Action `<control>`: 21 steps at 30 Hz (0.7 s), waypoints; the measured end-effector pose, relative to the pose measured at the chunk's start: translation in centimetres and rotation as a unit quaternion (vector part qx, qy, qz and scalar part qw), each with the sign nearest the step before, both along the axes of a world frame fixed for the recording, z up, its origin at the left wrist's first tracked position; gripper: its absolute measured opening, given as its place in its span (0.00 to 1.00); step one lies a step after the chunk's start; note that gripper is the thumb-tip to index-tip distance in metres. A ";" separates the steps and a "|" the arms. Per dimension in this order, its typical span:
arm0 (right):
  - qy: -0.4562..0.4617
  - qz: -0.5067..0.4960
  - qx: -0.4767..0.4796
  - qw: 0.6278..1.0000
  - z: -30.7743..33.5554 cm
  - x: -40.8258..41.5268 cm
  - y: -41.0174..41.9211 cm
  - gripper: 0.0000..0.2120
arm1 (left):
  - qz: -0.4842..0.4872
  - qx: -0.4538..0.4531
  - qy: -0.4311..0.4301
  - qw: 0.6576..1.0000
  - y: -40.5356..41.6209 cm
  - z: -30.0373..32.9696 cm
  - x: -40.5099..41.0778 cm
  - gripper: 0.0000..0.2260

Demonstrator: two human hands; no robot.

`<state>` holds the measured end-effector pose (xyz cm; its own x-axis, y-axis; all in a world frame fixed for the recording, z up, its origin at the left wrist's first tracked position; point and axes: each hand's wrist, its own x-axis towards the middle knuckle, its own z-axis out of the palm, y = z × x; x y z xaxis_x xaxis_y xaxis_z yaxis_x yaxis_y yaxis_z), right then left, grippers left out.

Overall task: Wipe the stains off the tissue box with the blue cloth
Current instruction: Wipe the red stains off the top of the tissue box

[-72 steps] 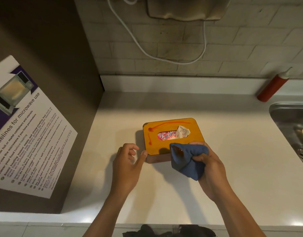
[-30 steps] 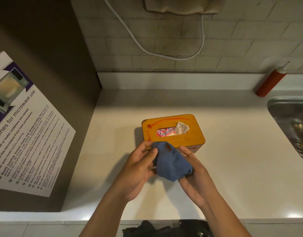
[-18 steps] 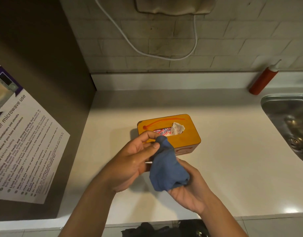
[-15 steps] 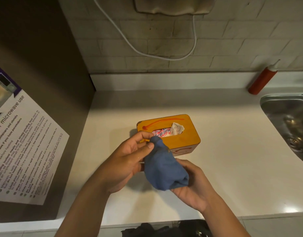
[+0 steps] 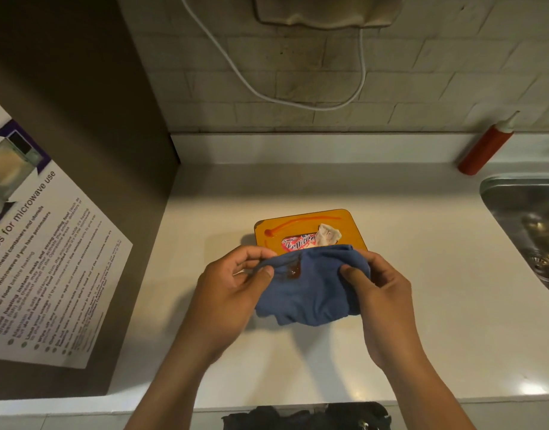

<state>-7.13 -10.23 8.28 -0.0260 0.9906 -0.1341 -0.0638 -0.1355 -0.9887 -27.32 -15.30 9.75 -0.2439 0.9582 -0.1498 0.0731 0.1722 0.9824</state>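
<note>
An orange tissue box (image 5: 347, 226) lies flat on the white counter, with a white tissue poking from its slot. A red streak of sauce (image 5: 298, 223) runs along the far side of its lid. Its near half is hidden behind the blue cloth (image 5: 310, 290). I hold that cloth stretched just in front of and above the box. My left hand (image 5: 229, 293) pinches its left edge and my right hand (image 5: 382, 293) pinches its right edge. A dark red smear (image 5: 293, 271) shows on the cloth near my left thumb.
A red squeeze bottle (image 5: 484, 148) leans against the back wall at the right. A steel sink (image 5: 527, 225) lies at the far right. A brown panel with a microwave-use poster (image 5: 40, 259) walls off the left. A white cable (image 5: 267, 94) hangs on the tiled wall.
The cloth was bunched in my right hand beside the box while my left hand steadied the box. Both hands took it and have now pulled it out wide.
</note>
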 end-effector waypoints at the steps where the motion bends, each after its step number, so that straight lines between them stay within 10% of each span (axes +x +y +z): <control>1: -0.013 0.003 0.026 1.000 0.8 -0.3 -0.3 0.11 | 0.004 0.002 -0.006 1.000 -0.1 0.2 0.5 0.08; 13: -0.015 0.176 0.044 0.983 1.5 -0.5 -4.0 0.30 | -0.032 0.016 -0.230 0.973 -2.1 2.2 5.6 0.12; 21: -0.067 0.107 0.037 0.991 -1.5 -0.4 -2.7 0.10 | 0.004 0.010 0.063 0.998 -2.9 -2.1 2.0 0.08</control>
<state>-7.52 -12.97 6.78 -0.2230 0.9718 -0.0768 0.0919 -0.0575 -0.9941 -25.29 -18.19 7.69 -0.2667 0.9587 -0.0986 0.1960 0.1541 0.9684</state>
